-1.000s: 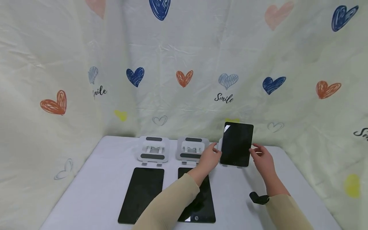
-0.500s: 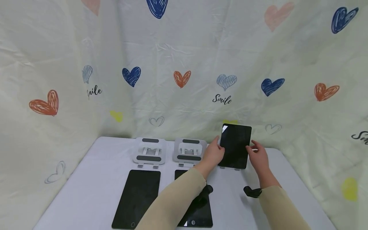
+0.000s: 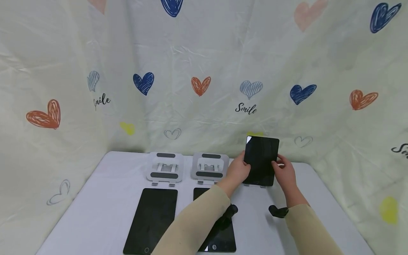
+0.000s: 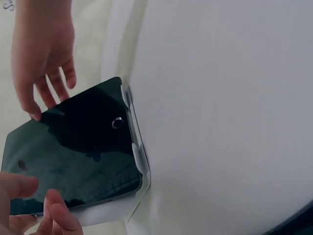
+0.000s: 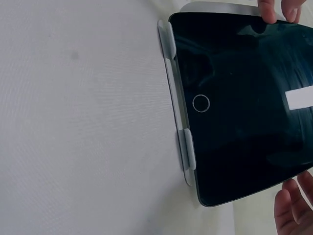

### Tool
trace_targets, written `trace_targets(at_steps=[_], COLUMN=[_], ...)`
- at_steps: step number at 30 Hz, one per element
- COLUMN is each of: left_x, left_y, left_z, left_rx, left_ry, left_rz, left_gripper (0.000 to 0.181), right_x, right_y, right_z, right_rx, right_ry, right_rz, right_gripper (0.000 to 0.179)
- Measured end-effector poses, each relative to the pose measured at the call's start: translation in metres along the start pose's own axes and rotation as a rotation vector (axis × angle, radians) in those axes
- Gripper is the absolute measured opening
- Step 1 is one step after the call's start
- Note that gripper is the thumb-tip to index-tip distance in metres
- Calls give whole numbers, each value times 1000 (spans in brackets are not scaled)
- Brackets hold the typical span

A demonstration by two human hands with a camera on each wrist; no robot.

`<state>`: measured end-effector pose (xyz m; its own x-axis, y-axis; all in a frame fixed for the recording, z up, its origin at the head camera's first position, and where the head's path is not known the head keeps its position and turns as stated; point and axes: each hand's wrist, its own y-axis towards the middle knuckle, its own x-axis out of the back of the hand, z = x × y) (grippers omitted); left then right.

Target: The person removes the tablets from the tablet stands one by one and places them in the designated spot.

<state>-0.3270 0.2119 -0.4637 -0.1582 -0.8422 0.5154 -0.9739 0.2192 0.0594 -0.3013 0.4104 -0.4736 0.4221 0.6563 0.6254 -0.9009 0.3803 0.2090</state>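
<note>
A black tablet [image 3: 261, 161] stands upright, leaning back at the table's far right. Its lower edge sits in the two grey lips of a white tablet stand [image 5: 190, 149], mostly hidden behind it. My left hand [image 3: 237, 171] holds the left edge, thumb at the front and fingers partly behind. At the opposite edge my right hand [image 3: 285, 175] pinches the tablet with its thumb and fingers. In the left wrist view, the right hand [image 4: 41, 58] reaches in from above to the tablet's long side.
Two more white stands, one at the left [image 3: 165, 168] and one in the middle [image 3: 209, 168], line the table's back. Before them lie two black tablets, one at the left [image 3: 153, 219] and one [image 3: 223, 237] partly under my left sleeve. A heart-printed curtain [image 3: 210, 113] hangs behind.
My left hand has come further onto the tablet's left edge, and the right hand has closed in on the right edge. The tablet stays on its stand; the camera view has shifted slightly.
</note>
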Motion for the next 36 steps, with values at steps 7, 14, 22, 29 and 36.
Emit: trace_targets(at_steps=[7, 14, 22, 29, 36], left_x=[-9, -14, -14, -12, -10], left_y=[-6, -10, -8, -4, -5], left_z=[-2, 2, 5, 10, 10], left_rx=[-8, -71, -123, -142, -129], left_ry=[-2, -16, -54, -30, -69], left_rz=[-73, -215, -264, -282, -259], left_gripper=[58, 45, 40, 41, 42], right_x=[2, 4, 3, 2, 2], right_y=[-4, -10, -11, -7, -8], right_z=[-7, -15, -20, -21, -20], right_rx=[28, 41, 0, -22, -32], right_ry=[10, 51, 137, 191, 240], right_rz=[-63, -125, -128, -88, -93], right_gripper=[51, 47, 46, 48, 48])
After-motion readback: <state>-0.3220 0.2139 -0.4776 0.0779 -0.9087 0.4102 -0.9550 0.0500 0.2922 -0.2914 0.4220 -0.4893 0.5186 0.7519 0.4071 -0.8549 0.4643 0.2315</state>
